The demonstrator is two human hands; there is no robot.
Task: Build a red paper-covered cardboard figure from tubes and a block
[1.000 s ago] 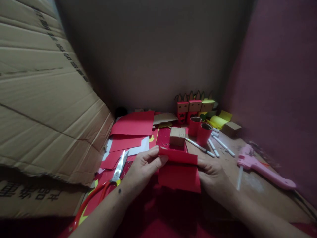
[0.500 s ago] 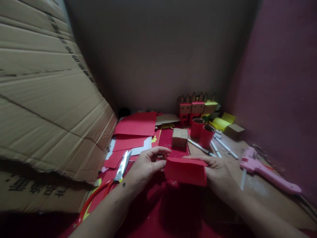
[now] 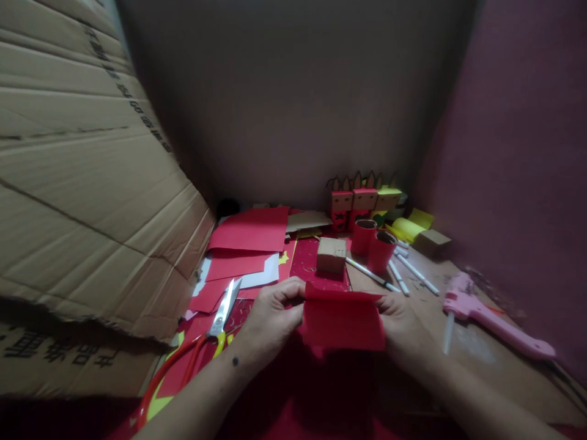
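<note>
A folded piece of red paper (image 3: 343, 321) hangs between my two hands, low in the middle of the head view. My left hand (image 3: 279, 308) pinches its left edge, fingers bent and closed. At the right edge, my right hand (image 3: 397, 315) grips the paper, with some fingers hidden behind it. Just beyond the paper sits a small cardboard box (image 3: 331, 255). Red-handled scissors (image 3: 220, 315) lie slightly open beside my left forearm.
Two red tubes (image 3: 381, 250) stand behind white pens (image 3: 371, 274). A pink glue gun (image 3: 495, 321) lies at the right. Horned box figures (image 3: 364, 198) stand at the back. Red sheets (image 3: 250, 229) lie back left, near a large cardboard panel (image 3: 92, 171).
My left hand has closed on the paper's left edge. The paper has turned flatter toward the camera, and my right fingers have drawn back to its right edge.
</note>
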